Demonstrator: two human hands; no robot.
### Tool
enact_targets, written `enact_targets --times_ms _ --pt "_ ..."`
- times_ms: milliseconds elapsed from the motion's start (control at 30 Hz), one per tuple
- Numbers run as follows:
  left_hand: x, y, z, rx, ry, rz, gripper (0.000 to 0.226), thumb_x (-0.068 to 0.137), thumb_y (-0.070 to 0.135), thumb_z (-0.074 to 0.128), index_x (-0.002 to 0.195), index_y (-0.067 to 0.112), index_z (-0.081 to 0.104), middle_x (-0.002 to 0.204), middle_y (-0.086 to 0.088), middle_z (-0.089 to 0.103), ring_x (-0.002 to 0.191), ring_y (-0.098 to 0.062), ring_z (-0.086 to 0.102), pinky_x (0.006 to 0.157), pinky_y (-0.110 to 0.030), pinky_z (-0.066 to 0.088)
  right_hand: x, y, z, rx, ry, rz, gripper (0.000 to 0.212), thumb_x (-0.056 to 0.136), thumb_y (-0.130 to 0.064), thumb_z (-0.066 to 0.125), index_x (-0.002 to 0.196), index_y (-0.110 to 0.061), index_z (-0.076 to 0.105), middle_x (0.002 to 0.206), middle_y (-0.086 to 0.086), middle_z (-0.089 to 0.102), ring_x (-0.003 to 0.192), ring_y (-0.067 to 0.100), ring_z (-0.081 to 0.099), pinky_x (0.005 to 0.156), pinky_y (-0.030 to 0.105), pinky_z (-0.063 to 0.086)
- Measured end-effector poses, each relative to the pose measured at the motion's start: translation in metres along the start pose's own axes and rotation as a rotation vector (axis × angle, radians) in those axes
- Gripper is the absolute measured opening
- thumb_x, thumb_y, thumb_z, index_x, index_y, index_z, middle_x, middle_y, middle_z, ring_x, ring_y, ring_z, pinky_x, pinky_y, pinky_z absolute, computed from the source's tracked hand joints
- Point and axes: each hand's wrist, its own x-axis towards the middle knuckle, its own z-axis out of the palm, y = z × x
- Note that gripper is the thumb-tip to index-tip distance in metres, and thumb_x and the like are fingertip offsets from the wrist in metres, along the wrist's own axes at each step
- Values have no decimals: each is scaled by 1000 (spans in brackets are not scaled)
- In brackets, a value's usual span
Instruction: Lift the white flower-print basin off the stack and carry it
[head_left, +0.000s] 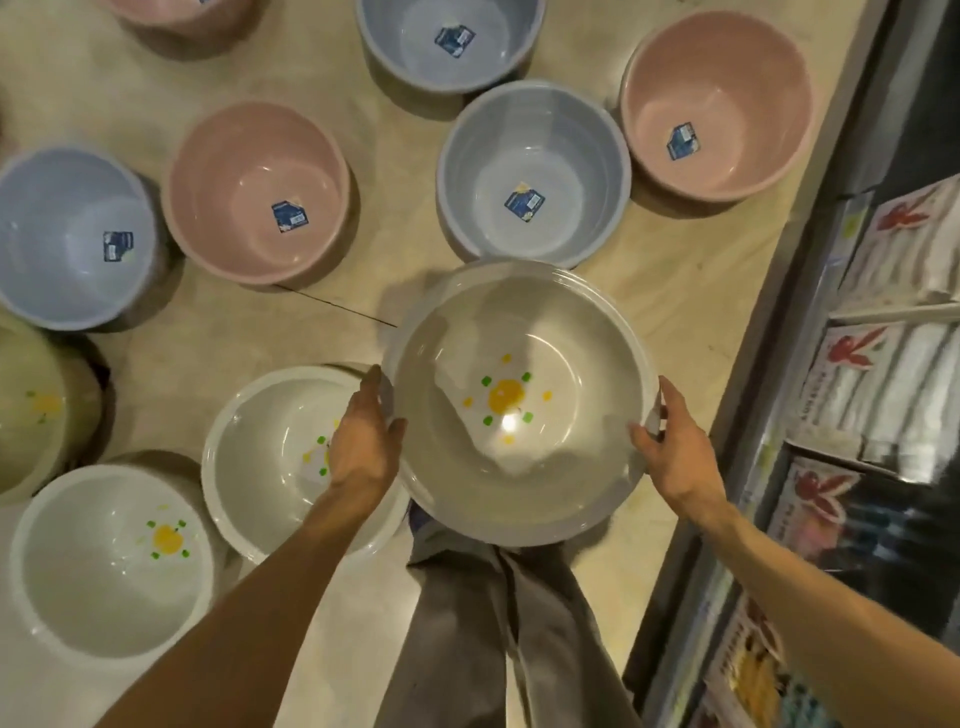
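On the floor stand open basins: two pink basins, three blue basins, each with a sticker inside, and two white basins with a yellow-and-green print. At the right, a shelf holds packaged goods.

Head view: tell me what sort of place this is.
Probably a shop aisle. Many like basins stand on the floor, several with blue labels inside, beside a shelf of packaged goods. Both hands hold a white basin.
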Motion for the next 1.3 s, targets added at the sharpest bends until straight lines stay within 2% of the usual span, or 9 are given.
enact_targets --times_ms 167,433,567,733,800,900,1000,1133,1300 --pt "42 -9 34 32 9 25 73 95 16 68 157 17 29 145 -12 56 124 -38 60 94 -48 52 42 18 23 -15 4 -16 72 100 -47 62 161 -33 25 152 -2 54 125 29 62 100 53 53" --pt "87 -26 52 46 -30 98 76 97 20 63 160 18 21 144 -13 56 131 -38 52 104 -53 46 94 38 59 -3 11 58 77 98 -53 60 162 -36 19 161 -6 44 139 29 53 108 58 50" --pt "90 -34 51 -20 -29 184 80 95 45 54 161 13 22 157 -12 42 143 -31 39 115 -47 36 101 41 68 35 37 157 82 97 -52 64 163 -34 18 168 -4 30 150 29 38 117 57 40" --pt "105 -34 57 -137 -37 200 112 79 90 29 162 14 20 161 -11 35 146 -23 35 114 -32 28 112 48 74 37 -10 191 83 100 -44 64 165 -28 15 168 2 30 150 31 36 117 53 38" --pt "118 -36 63 -157 -72 181 106 80 84 37 163 21 16 161 -9 35 144 -20 38 115 -36 33 119 51 78 52 -35 184 82 101 -39 63 165 -29 14 165 5 36 147 33 41 116 55 41" --pt "133 -29 69 -125 -129 97 88 89 40 56 163 32 9 155 -10 44 140 -32 47 113 -51 41 127 57 85 97 -70 190 78 101 -29 62 163 -35 15 150 6 53 129 35 57 106 58 51" --pt "140 -30 77 -65 -118 13 90 97 8 56 160 46 3 146 -14 55 128 -37 57 106 -56 48 130 62 92 159 -73 193 75 101 -19 61 161 -36 21 128 -4 61 108 28 65 96 52 58" --pt "142 -36 75 -83 -103 -4 92 95 2 57 158 47 8 146 -12 54 131 -35 54 106 -57 48 125 54 87 185 -61 150 74 99 -25 67 161 -31 27 115 -18 59 95 2 61 80 31 58" --pt "125 -40 59 -151 -115 56 90 95 7 57 158 47 7 140 -16 55 125 -38 57 102 -58 50 104 33 68 101 -43 46 71 101 -40 64 161 -31 27 135 -15 52 109 12 59 87 33 54"
